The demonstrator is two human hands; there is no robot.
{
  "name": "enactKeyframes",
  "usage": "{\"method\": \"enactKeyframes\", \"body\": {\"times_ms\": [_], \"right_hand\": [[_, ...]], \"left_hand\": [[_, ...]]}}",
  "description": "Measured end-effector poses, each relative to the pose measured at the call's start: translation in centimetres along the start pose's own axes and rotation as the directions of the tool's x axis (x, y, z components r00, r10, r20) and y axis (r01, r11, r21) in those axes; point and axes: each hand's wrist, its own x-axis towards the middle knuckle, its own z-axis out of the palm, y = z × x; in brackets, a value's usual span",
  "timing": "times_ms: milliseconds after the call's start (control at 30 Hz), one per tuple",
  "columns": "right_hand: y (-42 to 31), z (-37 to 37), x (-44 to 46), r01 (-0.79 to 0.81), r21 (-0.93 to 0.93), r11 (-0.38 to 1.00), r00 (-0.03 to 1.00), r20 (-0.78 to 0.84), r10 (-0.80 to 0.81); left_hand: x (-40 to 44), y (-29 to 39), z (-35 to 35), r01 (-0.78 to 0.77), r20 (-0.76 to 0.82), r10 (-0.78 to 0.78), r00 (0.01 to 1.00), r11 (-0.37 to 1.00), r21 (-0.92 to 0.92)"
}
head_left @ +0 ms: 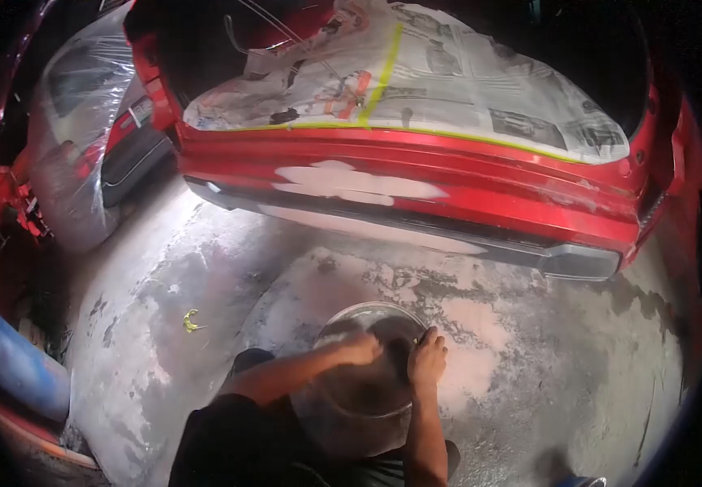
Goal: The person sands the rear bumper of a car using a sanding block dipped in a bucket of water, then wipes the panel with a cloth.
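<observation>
A round bucket [336,399] with a pale rim stands on the floor between my knees, dark inside. Over its opening is my left hand [361,349], closed and slightly blurred; what its fingers hold, if anything, is hidden. At the right side of the rim my right hand [428,359] is closed, with a small dark piece showing at its fingertips that I cannot make out. Beyond the bucket, the red car bumper [497,199] carries pale, dull patches [339,182] on its face and lower edge.
Taped newspaper [456,89] covers the opening above the bumper. Clear plastic sheeting [83,138] hangs over car parts at left. A blue-and-white cylindrical container [22,365] lies lower left. A crumpled yellow strip [193,321] lies on the wet-patched concrete floor [152,365].
</observation>
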Motion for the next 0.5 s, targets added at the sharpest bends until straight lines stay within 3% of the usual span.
{"method": "enactKeyframes", "body": {"times_ms": [33, 67, 100, 133, 167, 200, 233, 267, 333, 400, 500], "right_hand": [[0.1, 0.2, -0.3, 0.001, 0.011, 1.0, 1.0, -0.014, -0.001], [0.1, 0.1, -0.5, 0.014, 0.022, 1.0, 1.0, 0.0, -0.014], [0.2, 0.0, -0.4, 0.014, 0.03, 0.999, 1.0, -0.005, -0.014], [0.3, 0.0, -0.5, 0.012, 0.034, 0.999, 1.0, -0.008, -0.012], [0.3, 0.2, -0.5, 0.009, 0.039, 0.999, 1.0, -0.011, -0.008], [0.3, 0.5, -0.4, 0.002, 0.035, 0.999, 1.0, 0.015, -0.002], [0.6, 0.7, 0.0, -0.004, 0.027, 1.0, 0.999, 0.039, 0.003], [0.7, 0.8, 0.2, -0.01, 0.016, 1.0, 0.998, 0.064, 0.009], [0.8, 0.9, 0.3, -0.002, 0.033, 0.999, 0.998, 0.064, 0.0], [0.9, 1.3, 0.1, 0.006, 0.053, 0.999, 0.999, 0.031, -0.008], [1.0, 1.7, -0.2, 0.025, 0.071, 0.997, 0.999, -0.042, -0.022]], "left_hand": [[-4.1, 4.5, -12.0, 0.01, -0.051, -0.024, 0.998, 0.97, -0.245], [-4.9, 6.5, -15.1, 0.206, -0.37, -0.398, 0.84, 0.863, -0.461], [-6.0, 5.4, -19.7, 0.082, -0.581, -0.258, 0.772, 0.947, -0.311], [-6.4, 4.9, -23.7, -0.022, -0.828, -0.11, 0.55, 0.989, -0.146], [-6.8, 4.4, -27.7, -0.006, -0.965, 0.053, 0.256, 0.999, 0.053], [-6.7, 4.5, -31.8, 0.001, -0.994, -0.067, 0.09, 0.998, -0.067], [-7.4, 3.3, -36.0, 0.099, -0.981, -0.148, 0.125, 0.986, -0.136], [-6.1, -0.3, -38.6, 0.276, -0.993, -0.118, -0.025, 0.954, -0.121], [-5.1, -4.1, -44.9, 0.438, -0.845, -0.528, -0.089, 0.741, -0.509], [-3.7, -8.2, -48.0, 0.389, -0.649, -0.731, -0.211, 0.547, -0.742], [-2.7, -6.3, -48.6, 0.384, -0.605, -0.753, -0.259, 0.494, -0.78]]}}
